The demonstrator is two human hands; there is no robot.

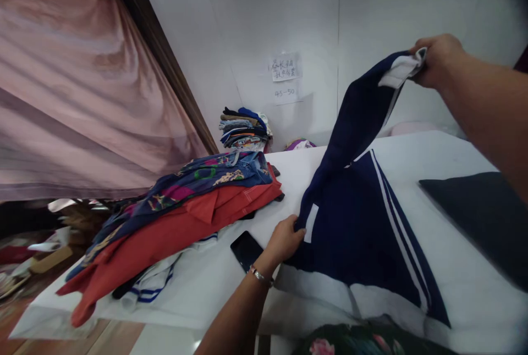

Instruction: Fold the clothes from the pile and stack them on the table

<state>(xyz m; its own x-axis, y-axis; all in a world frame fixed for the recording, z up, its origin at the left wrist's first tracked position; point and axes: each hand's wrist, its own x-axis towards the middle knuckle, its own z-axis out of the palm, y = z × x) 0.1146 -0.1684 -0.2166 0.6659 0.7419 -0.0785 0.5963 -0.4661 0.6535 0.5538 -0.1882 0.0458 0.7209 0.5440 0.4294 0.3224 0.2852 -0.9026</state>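
A navy garment with white stripes [350,234] lies partly spread on the white table; whether it is a jacket or trousers I cannot tell. My right hand [441,58] is closed on its white-trimmed end, holding that part up above the table at the right. Lower down, my left hand [287,238] pinches the garment's left edge beside a small white patch. The lifted part slopes down from my right hand toward my left. A black phone [246,249] rests on the table just left of my left hand.
Several clothes, with a red garment [173,237] and a patterned denim piece [193,182] on top, are heaped at the left of the table [198,303]. Folded clothes [244,129] are stacked by the wall. A dark flat thing [482,217] lies right; a pink curtain [82,80] hangs left.
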